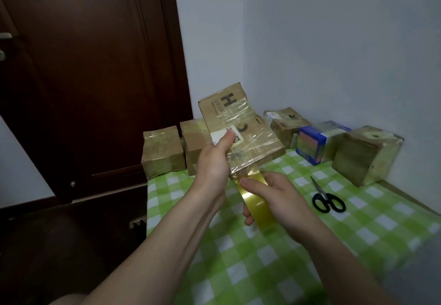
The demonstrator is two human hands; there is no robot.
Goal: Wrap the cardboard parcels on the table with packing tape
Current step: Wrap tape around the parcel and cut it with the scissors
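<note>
Gripping hand: the left hand [212,161] curls round the near-left edge of the held parcel [248,123], with the thumb pressed on its white label.
Held parcel: raised above the worktop [262,269] and tilted; its faces are already banded with glossy clear tape.
Tape hand: the right hand [279,199] closes round the tape roll [259,208], just below the parcel's near corner; a yellowish strip runs from the roll up to that corner.
Worktop: covered by a green-and-white checked cloth and set into a corner of the pale wall [334,42].
Left row: the outer left parcel [162,154] and the inner left parcel [194,142] stand side by side at the far edge; the inner one is partly hidden by the held parcel and the left hand.
Right row: the worn parcel [285,123], the blue box [319,142] and the large parcel [365,157] line the wall.
Scissors [328,199]: black-handled, lying flat to the right of the tape hand, apart from it.
Background: the dark wooden door [95,66] stands left of the worktop.
</note>
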